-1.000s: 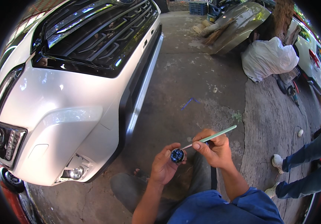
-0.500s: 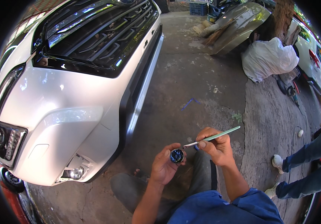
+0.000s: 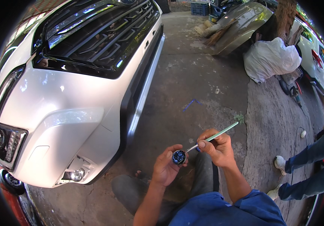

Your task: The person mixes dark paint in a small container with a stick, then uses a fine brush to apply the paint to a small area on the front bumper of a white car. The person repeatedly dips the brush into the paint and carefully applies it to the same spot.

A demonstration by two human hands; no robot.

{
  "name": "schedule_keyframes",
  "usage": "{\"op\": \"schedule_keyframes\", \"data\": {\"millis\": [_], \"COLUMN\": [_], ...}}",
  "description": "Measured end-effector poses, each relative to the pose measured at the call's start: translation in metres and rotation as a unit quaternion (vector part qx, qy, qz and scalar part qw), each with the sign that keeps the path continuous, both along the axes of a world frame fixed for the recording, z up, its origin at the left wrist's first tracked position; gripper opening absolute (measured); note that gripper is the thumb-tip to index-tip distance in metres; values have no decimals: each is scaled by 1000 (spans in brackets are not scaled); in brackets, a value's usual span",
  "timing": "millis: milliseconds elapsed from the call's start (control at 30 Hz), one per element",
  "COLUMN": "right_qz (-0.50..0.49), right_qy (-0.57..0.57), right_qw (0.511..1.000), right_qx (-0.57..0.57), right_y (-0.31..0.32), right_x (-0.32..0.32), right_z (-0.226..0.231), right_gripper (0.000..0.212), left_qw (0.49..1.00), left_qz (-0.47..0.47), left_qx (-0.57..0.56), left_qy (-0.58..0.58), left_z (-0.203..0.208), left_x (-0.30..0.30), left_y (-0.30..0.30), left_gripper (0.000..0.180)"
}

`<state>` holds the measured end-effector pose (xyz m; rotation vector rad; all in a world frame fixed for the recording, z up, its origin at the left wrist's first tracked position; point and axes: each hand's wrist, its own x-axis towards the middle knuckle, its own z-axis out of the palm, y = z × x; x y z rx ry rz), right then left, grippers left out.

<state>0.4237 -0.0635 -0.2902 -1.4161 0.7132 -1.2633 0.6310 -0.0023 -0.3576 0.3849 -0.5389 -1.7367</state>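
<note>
the white car (image 3: 68, 96) is cut off above; brush tip (image 3: 188, 151) unclear.

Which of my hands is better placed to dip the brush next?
Probably your right hand: it grips the green-handled brush, its tip beside the small round container. Your left hand is occupied holding that container.

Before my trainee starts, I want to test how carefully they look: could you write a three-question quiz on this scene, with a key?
1. Multiple choice: the brush in the right hand has a handle of which colour? A) red B) pale green C) black

2. True or false: the left hand holds a small round container.

3. Fill the gap: the white car with the large dark grille stands on the seated person's ____ side.

Key:
1. B, pale green
2. True
3. left
</note>
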Motion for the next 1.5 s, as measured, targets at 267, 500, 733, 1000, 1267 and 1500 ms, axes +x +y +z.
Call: {"op": "schedule_keyframes", "data": {"millis": [267,500,733,1000,1267,1500], "right_qz": [36,77,88,38,-24,-6], "right_qy": [112,110,129,75,59,-10], "right_qw": [987,985,984,994,998,999], "right_qx": [-108,-110,-88,-75,-20,-38], "right_y": [9,5,4,5,-3,-2], "right_x": [6,14,10,9,6,4], "right_z": [22,18,19,21,6,2], "right_gripper": [17,15,18,17,22,19], "left_qw": [1000,1000,1000,1000,1000,1000], "left_qz": [7,5,-4,-5,0,5], "left_qx": [-7,-9,-7,-19,-22,-17], "left_qy": [6,5,11,13,-15,-14], "left_z": [2,2,2,0,-3,-1], "left_x": [-1,0,0,0,0,0], "left_y": [2,2,2,1,2,2], "left_gripper": [49,52,52,51,50,49]}}
